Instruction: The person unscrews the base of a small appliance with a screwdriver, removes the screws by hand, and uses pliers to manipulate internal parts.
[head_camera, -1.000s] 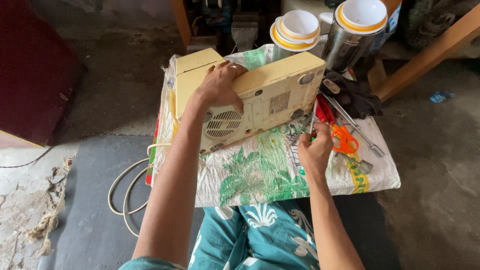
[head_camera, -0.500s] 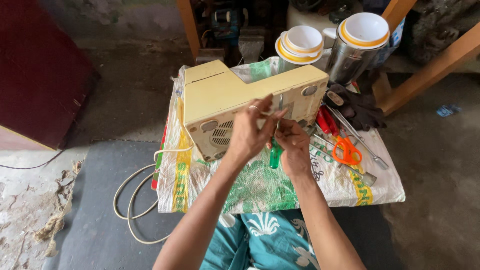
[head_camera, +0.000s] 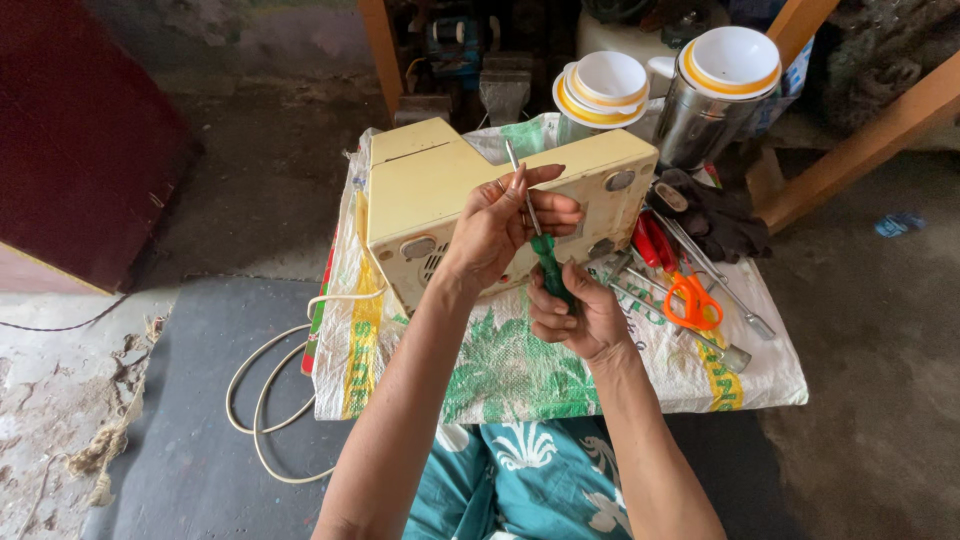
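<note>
The right hand (head_camera: 578, 315) is clenched around the green plastic handle of a thin metal screwdriver (head_camera: 538, 238), and the left hand (head_camera: 500, 218), which was pressing the cream plastic box (head_camera: 440, 195) a second ago, now pinches the shaft. The tool stands upright in front of the box; orange-handled scissors (head_camera: 692, 298) lie right of it.

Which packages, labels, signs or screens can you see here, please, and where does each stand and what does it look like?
Printed sack: spread flat under the cream appliance as a work mat; white woven plastic with green leaf print and yellow stripes.
Blue packet: behind the steel canisters, top right; mostly hidden.
Blue scrap: on the floor at far right; small and crumpled.
No signs or screens show.
</note>
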